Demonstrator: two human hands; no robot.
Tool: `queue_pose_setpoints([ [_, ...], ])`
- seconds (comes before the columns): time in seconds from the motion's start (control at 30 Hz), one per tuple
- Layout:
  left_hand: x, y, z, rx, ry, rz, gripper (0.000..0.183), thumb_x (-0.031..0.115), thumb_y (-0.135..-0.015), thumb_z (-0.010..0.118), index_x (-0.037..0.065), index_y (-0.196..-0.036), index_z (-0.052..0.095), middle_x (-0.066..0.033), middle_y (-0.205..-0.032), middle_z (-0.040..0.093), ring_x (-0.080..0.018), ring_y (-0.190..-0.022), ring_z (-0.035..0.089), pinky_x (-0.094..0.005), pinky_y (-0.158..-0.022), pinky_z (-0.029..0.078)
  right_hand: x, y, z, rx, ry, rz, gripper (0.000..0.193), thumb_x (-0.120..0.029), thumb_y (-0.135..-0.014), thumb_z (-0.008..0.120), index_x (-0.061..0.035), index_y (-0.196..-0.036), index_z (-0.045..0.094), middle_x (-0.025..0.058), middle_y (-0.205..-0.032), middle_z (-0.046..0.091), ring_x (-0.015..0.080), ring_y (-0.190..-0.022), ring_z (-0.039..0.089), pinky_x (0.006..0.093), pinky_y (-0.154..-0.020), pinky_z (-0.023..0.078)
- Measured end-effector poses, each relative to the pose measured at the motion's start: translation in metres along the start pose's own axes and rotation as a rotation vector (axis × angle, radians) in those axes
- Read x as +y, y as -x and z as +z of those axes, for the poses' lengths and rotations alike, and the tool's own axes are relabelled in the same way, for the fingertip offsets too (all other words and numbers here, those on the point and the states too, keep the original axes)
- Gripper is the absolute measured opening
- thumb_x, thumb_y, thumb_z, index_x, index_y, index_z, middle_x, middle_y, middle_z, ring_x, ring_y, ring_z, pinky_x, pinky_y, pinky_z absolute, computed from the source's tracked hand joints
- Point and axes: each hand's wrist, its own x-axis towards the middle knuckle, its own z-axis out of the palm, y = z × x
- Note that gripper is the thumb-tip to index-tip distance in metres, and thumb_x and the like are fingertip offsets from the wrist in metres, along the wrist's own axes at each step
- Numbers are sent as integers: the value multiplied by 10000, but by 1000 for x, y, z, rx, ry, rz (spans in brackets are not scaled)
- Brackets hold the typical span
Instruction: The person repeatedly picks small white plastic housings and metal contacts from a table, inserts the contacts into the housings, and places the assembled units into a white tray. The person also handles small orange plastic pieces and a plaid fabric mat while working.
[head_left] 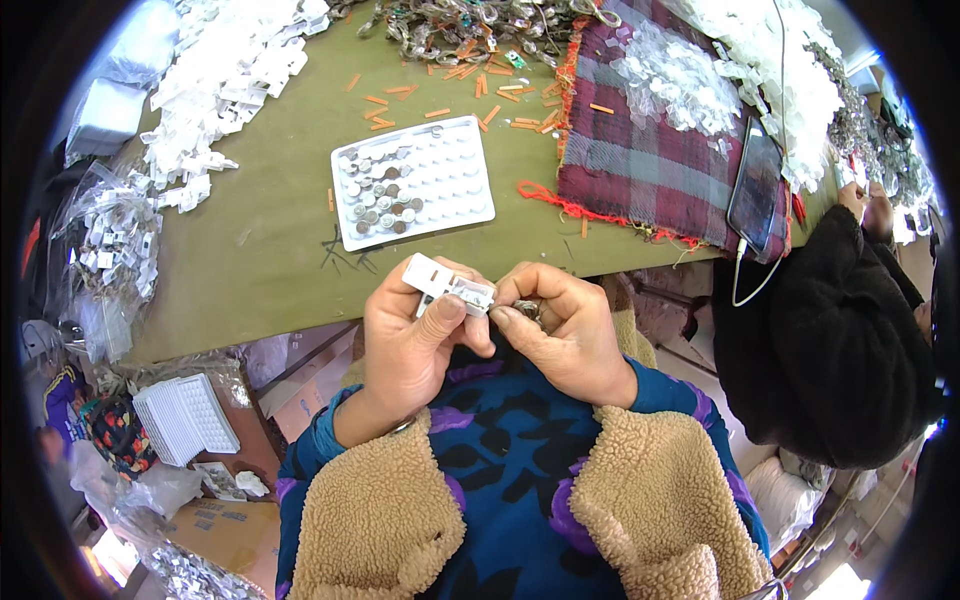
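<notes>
Head view: white casing [432, 273] in hand, by the table's [270, 240] near edge.
Left hand [405, 335] clamped on the casing; right hand [570, 325] pinched closed at its right end, gripping a small coiled piece [529, 309], partly hidden. Beyond: white tray [420, 227] with silvery and brown discs [385, 190]; phone [755, 185] on checked cloth [640, 180] to the right; farther, scattered orange strips [438, 113], then a tangled heap [480, 30].

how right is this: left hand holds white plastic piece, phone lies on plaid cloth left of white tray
Wrong side: the left hand holds a white plastic piece, but the head view shows the phone on plaid cloth to the right of the white tray.
</notes>
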Motion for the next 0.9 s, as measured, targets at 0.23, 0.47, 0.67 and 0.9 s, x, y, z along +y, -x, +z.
queue_pose_setpoints([
  [0.23,2,5,-12,-78,489,-198,337,168,-1019,547,-53,-1273,536,-239,-1045,657,-223,-753,709,-264,-524,594,-9,-8,0,15,617,-470,161,46,-845,682,28,-1002,650,112,-993,647,159,-826,632,273,-730,509],
  [0.47,6,17,-20,95,19,-66,162,103,-962,645,-19,-1035,568,-140,-890,683,-198,-742,707,-302,-642,619,-22,-18,17,-97,695,-588,196,55,-750,729,3,-928,663,138,-925,669,255,-813,653,325,-721,522],
  [0.67,22,23,-31,50,-95,-124,136,26,-937,656,-21,-1028,567,-127,-889,678,-203,-757,708,-323,-677,618,-16,-32,32,-139,698,-515,184,22,-737,723,-19,-885,620,106,-806,618,269,-703,604,351,-627,478],
  [0.9,45,19,-55,55,91,-93,197,39,-922,671,-32,-1048,537,-253,-962,689,-257,-744,726,-340,-651,625,-15,-85,25,96,964,-640,143,-14,-798,725,-27,-937,698,93,-848,638,283,-757,618,375,-670,488],
])
